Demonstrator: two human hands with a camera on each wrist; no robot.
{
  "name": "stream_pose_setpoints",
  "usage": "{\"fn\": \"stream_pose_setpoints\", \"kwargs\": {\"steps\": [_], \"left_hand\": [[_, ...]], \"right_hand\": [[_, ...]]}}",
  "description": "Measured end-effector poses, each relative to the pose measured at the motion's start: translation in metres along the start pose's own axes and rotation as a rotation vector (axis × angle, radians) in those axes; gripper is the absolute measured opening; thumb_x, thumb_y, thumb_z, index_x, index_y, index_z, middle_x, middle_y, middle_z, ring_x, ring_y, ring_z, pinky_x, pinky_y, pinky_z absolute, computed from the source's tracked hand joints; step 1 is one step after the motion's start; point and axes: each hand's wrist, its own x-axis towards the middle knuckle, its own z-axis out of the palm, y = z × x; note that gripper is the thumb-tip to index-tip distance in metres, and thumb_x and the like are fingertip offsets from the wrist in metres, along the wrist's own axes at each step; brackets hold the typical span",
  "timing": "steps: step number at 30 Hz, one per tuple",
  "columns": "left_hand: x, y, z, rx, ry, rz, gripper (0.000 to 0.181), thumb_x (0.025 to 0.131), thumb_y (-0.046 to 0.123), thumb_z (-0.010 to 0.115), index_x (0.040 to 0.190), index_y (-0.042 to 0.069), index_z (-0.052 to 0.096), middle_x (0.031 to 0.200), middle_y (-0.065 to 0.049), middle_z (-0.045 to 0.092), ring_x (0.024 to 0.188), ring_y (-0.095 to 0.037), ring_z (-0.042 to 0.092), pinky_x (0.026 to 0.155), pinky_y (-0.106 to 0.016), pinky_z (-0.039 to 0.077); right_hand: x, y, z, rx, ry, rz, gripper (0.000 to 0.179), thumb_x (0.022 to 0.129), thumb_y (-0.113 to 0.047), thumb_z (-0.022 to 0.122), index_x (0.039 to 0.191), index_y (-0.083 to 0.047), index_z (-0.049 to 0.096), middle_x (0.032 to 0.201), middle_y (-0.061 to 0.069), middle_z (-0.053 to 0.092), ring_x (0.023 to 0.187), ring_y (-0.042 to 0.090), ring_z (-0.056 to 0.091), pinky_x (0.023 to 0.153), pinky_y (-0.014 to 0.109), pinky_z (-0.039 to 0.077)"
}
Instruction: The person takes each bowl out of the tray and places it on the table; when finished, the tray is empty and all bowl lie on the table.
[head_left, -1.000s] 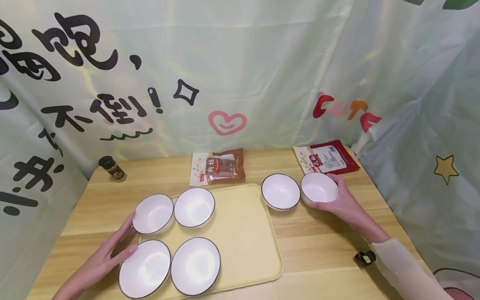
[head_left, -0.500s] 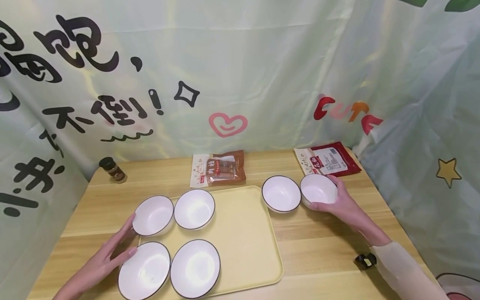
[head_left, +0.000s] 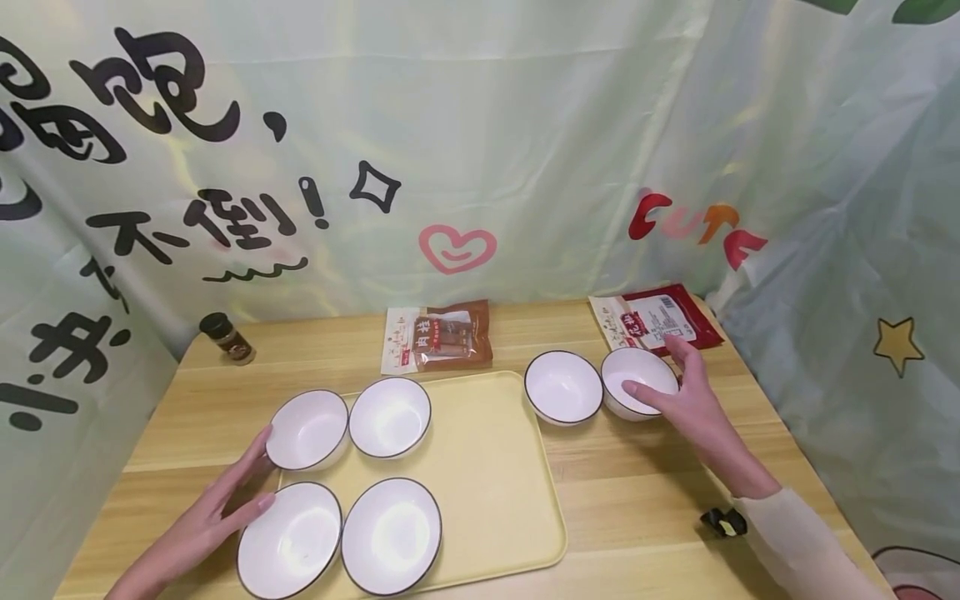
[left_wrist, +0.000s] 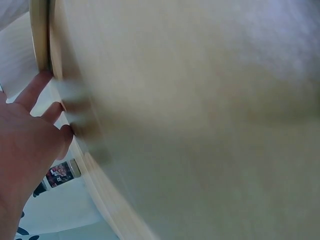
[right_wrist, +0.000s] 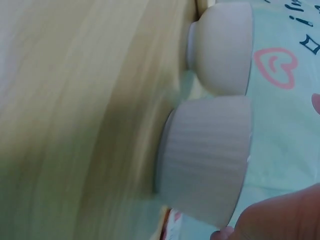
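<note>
Several white bowls with dark rims are in the head view. My left hand (head_left: 206, 512) lies at the left, straight fingers against the side of the back-left bowl (head_left: 307, 429), thumb at the rim of the front-left bowl (head_left: 288, 542). Beside these, on the yellow tray (head_left: 495, 483), are two more bowls, one at the back (head_left: 390, 417) and one in front (head_left: 392, 536). At the right, my right hand (head_left: 697, 408) hovers spread over the ribbed small bowl (head_left: 626, 367), thumb above its opening. That bowl (right_wrist: 205, 160) stands against another bowl (right_wrist: 225, 50) in the right wrist view.
Behind the bowls lie a brown spice packet (head_left: 450, 337) and a dark red spice packet (head_left: 697, 321). A spice jar (head_left: 227, 338) leans at the back left. Near the right sleeve is a small black object (head_left: 724, 522). A printed curtain (head_left: 525, 167) borders the wooden table (head_left: 637, 517).
My right hand has let go of the small bowl and lifted, its fingers spreading above the rim. The left hand and the bowls have stayed in place.
</note>
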Motion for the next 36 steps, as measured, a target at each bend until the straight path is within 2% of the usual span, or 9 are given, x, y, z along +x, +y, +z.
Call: {"fn": "stream_pose_setpoints", "kwargs": {"steps": [6, 10, 15, 21, 28, 36], "left_hand": [[-0.001, 0.0, 0.0, -0.009, -0.002, 0.003, 0.088, 0.112, 0.023, 0.064, 0.177, 0.038, 0.006, 0.181, -0.009, 0.012, 0.14, 0.021, 0.023, 0.103, -0.004, 0.02], [0.0, 0.001, 0.0, -0.015, -0.004, 0.022, 0.088, 0.112, 0.021, 0.063, 0.177, 0.034, 0.006, 0.181, -0.012, 0.012, 0.141, 0.022, 0.023, 0.102, -0.002, 0.021], [-0.001, 0.001, -0.001, -0.009, -0.002, 0.013, 0.088, 0.112, 0.022, 0.063, 0.177, 0.036, 0.006, 0.181, -0.012, 0.013, 0.14, 0.021, 0.023, 0.102, -0.004, 0.021], [-0.002, 0.001, -0.001, -0.019, -0.007, -0.001, 0.087, 0.113, 0.023, 0.063, 0.176, 0.04, 0.006, 0.181, -0.01, 0.014, 0.14, 0.022, 0.024, 0.103, -0.005, 0.021], [-0.002, 0.002, -0.003, -0.013, -0.007, -0.016, 0.087, 0.113, 0.024, 0.063, 0.176, 0.042, 0.006, 0.18, -0.012, 0.016, 0.139, 0.021, 0.024, 0.104, -0.007, 0.022], [-0.002, 0.002, 0.0, -0.023, 0.002, 0.02, 0.087, 0.112, 0.021, 0.063, 0.177, 0.038, 0.007, 0.18, -0.013, 0.014, 0.14, 0.022, 0.024, 0.102, -0.004, 0.021]], "right_hand": [[-0.007, -0.015, 0.009, -0.024, 0.046, -0.032, 0.112, 0.096, -0.027, 0.086, 0.173, -0.008, 0.007, 0.177, 0.023, 0.011, 0.161, 0.047, 0.009, 0.124, 0.074, 0.011], [-0.009, -0.024, 0.014, -0.003, 0.054, -0.063, 0.11, 0.094, -0.024, 0.088, 0.173, -0.008, 0.012, 0.175, 0.022, 0.016, 0.157, 0.046, 0.017, 0.122, 0.072, 0.017], [-0.01, -0.032, 0.021, 0.033, 0.029, -0.096, 0.11, 0.094, -0.019, 0.088, 0.173, -0.008, 0.013, 0.176, 0.02, 0.018, 0.158, 0.044, 0.018, 0.123, 0.07, 0.019], [-0.011, -0.042, 0.036, 0.041, -0.015, -0.106, 0.108, 0.094, -0.022, 0.088, 0.173, -0.011, 0.015, 0.177, 0.016, 0.018, 0.162, 0.04, 0.014, 0.125, 0.071, 0.015], [-0.015, -0.057, 0.057, 0.074, -0.067, -0.153, 0.107, 0.093, -0.022, 0.089, 0.172, -0.013, 0.019, 0.176, 0.014, 0.021, 0.163, 0.038, 0.013, 0.127, 0.067, 0.015], [-0.016, -0.07, 0.085, 0.117, -0.122, -0.209, 0.1, 0.091, -0.021, 0.09, 0.168, -0.01, 0.026, 0.174, 0.011, 0.027, 0.163, 0.034, 0.017, 0.131, 0.055, 0.012]]}}
